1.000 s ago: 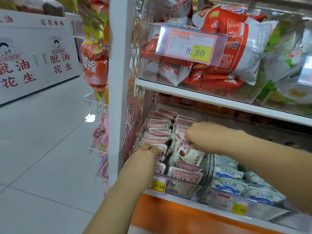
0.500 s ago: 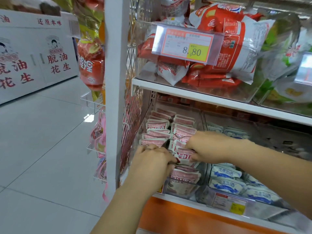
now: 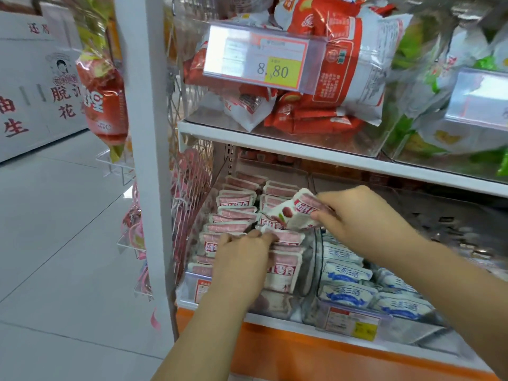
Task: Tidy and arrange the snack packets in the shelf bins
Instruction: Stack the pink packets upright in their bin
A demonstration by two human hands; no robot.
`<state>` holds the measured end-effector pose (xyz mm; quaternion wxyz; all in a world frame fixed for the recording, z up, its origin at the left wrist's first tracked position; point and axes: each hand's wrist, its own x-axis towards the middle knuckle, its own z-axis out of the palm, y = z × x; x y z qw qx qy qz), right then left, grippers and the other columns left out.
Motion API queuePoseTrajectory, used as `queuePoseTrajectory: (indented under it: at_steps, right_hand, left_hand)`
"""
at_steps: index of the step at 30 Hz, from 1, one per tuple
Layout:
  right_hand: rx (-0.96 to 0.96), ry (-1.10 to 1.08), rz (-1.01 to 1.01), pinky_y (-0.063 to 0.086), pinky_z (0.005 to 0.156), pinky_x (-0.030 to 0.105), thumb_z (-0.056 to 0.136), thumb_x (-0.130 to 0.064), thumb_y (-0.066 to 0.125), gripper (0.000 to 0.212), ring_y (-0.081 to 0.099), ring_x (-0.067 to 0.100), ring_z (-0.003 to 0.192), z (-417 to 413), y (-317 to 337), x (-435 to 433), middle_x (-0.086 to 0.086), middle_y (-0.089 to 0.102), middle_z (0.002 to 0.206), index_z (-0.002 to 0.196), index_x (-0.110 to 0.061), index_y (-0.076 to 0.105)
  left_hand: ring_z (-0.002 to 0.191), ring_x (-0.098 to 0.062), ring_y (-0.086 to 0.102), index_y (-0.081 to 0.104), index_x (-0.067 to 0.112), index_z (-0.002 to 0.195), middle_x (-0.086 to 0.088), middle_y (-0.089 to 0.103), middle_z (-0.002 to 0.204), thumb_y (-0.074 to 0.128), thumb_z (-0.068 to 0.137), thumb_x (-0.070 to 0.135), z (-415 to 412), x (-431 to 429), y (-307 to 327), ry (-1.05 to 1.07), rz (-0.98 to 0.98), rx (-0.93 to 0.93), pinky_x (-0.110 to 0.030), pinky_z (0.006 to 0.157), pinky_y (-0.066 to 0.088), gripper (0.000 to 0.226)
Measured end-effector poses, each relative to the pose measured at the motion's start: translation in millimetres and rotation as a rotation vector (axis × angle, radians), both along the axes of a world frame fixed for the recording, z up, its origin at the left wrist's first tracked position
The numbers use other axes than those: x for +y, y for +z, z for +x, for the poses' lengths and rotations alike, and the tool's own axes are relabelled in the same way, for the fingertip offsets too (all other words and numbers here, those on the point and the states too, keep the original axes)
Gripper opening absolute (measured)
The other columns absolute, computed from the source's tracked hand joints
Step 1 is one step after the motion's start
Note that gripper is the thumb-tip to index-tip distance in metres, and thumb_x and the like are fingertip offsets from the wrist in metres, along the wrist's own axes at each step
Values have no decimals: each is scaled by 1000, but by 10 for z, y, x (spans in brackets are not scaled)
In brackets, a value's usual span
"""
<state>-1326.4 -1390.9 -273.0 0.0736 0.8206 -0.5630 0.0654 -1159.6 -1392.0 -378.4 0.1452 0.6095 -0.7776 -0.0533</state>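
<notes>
A clear shelf bin point(image 3: 192, 287) on the lower shelf holds two rows of pink-and-white snack packets point(image 3: 236, 200) standing on edge. My right hand point(image 3: 360, 215) pinches one pink-and-white packet point(image 3: 288, 215) and holds it lifted and tilted above the right row. My left hand point(image 3: 242, 259) reaches into the bin with its fingers curled over the tops of the front packets point(image 3: 284, 266), pressing on them; whether it grips one I cannot tell.
Blue-and-white packets point(image 3: 346, 276) fill the neighbouring bin on the right. Red-and-white bags point(image 3: 338, 78) sit on the upper shelf behind an 8.80 price tag point(image 3: 264, 61). A white upright post point(image 3: 145, 160) and hanging packets point(image 3: 104, 103) stand to the left; grey tiled floor point(image 3: 55, 243) lies beyond.
My right hand has pulled one pink packet up out of the row and tilted it. My left hand shifted slightly right over the front packets. The view moved closer.
</notes>
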Motion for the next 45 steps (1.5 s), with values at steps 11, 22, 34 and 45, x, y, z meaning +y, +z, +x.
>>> queuePoseTrajectory:
  at_steps: [11,22,34,45]
  right_hand:
    - [-183,38,71,24,48,25,93,-33,53,33,37,8,49,-122,113,262,-4,43,53,66,-15,47]
    - [217,73,311,26,57,29,96,-34,50,40,35,12,56,223,-74,228,-2,38,61,63,-18,34]
    - [501,155,397,25,46,25,89,-5,47,36,32,15,53,637,-586,65,2,34,62,59,-18,32]
    - [388,122,259,35,99,32,94,-18,51,18,54,22,83,495,-569,267,-2,68,93,97,-26,67]
  left_hand:
    - [124,-20,40,37,38,139,4,37,138,53,92,37,1,57,61,-42,-22,-26,-35,99,28,50]
    - [114,-20,51,60,30,114,6,55,123,57,90,20,279,74,124,-65,94,106,-32,91,35,26]
    - [74,-19,55,55,21,72,-2,62,82,49,88,-1,244,-104,48,-86,255,363,-29,73,48,28]
    - [84,-20,59,65,19,97,1,62,87,52,91,6,256,-7,61,-57,211,317,-28,72,47,20]
